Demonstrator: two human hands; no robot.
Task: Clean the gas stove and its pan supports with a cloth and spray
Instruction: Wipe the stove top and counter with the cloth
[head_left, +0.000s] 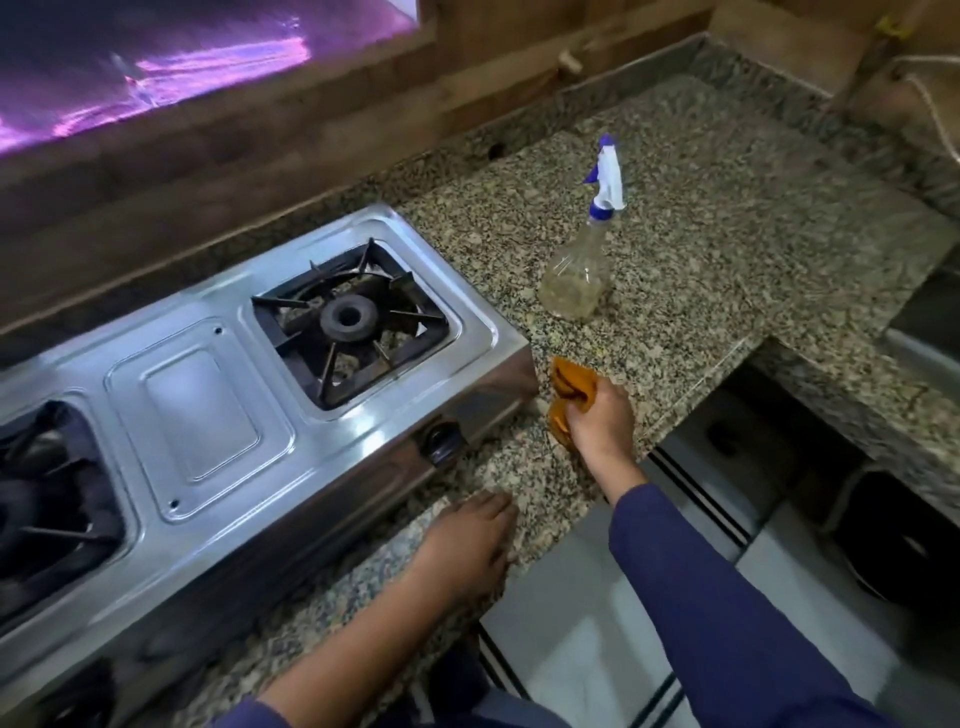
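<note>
Little looks done: pan supports sit on the stove, right hand clutches the cloth beside it, left hand lies flat before it, spray bottle unheld nearby.

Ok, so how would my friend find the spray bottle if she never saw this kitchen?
Start at the shiny steel gas stove and look to its right, on the speckled granite counter. Standing upright there is the spray bottle. It is the only see-through thing, with a white and blue trigger top, farther back than the orange cloth gripped in the right hand.
</note>
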